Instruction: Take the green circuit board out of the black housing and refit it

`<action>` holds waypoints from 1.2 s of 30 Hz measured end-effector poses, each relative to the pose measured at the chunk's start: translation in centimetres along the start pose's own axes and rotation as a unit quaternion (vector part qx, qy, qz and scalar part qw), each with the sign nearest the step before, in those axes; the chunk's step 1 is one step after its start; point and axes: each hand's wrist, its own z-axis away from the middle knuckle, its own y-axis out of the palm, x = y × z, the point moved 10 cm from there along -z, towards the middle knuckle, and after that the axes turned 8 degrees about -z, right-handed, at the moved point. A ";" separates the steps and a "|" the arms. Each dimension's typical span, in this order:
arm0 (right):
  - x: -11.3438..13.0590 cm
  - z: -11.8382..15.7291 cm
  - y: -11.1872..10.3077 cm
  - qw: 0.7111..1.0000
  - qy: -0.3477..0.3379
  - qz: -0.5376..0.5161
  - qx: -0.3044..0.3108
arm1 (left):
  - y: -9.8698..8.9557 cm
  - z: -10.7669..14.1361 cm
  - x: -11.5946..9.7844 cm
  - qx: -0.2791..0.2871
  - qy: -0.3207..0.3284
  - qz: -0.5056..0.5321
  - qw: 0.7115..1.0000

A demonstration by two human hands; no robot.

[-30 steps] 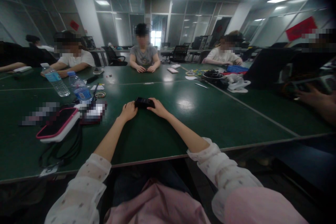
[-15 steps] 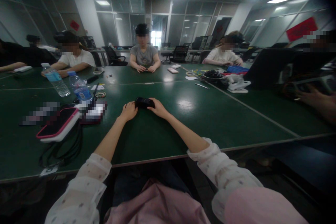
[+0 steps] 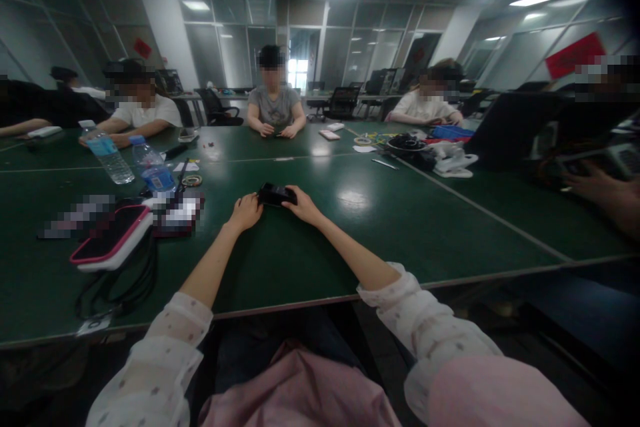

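Note:
A small black phone (image 3: 273, 194) with a dark glossy face is between my hands over the green table (image 3: 320, 247). My left hand (image 3: 247, 212) is closed on its left end, the fingertips partly hidden behind it. At the other end my right hand (image 3: 303, 205) grips the phone, with a digit lying over the near right corner of its face. The underside is hidden, so I cannot tell whether it rests on the tabletop.
To the left lie a pink-rimmed phone (image 3: 113, 233) on a white block, black cables (image 3: 117, 287), a tape roll (image 3: 192, 180) and two water bottles (image 3: 107, 153) (image 3: 153, 167). A pen (image 3: 385, 164) and a cable pile (image 3: 407, 143) are farther right. Several people sit around the table.
My right hand has shifted slightly on the phone, its digit now farther over the face. The phone has tilted a little. My left hand stays nearly where it was.

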 end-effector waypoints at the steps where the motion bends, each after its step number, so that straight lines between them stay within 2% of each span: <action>1: 0.0 -0.1 0.0 1.000 -0.003 -0.002 -0.004 | 0.0 0.0 0.0 -0.002 -0.002 -0.005 1.000; 11: 0.3 -0.5 -1.0 0.999 -0.006 -0.013 -0.031 | -0.1 0.0 0.0 -0.011 0.000 -0.019 1.000; 20: -0.4 -1.0 -4.4 0.994 0.002 -0.018 -0.105 | 0.0 -0.1 0.1 0.003 0.001 -0.002 1.000; 27: -3.6 -0.5 -7.4 0.971 0.067 0.122 -0.192 | 0.0 -0.1 0.0 -0.001 0.005 0.000 1.000; 32: -6.4 0.6 -7.5 0.949 0.150 0.211 -0.177 | -0.1 -0.1 0.0 0.001 0.000 0.000 1.000; 36: -6.9 1.1 -7.3 0.937 0.177 0.244 -0.177 | 0.0 -0.1 0.0 0.004 -0.003 0.004 1.000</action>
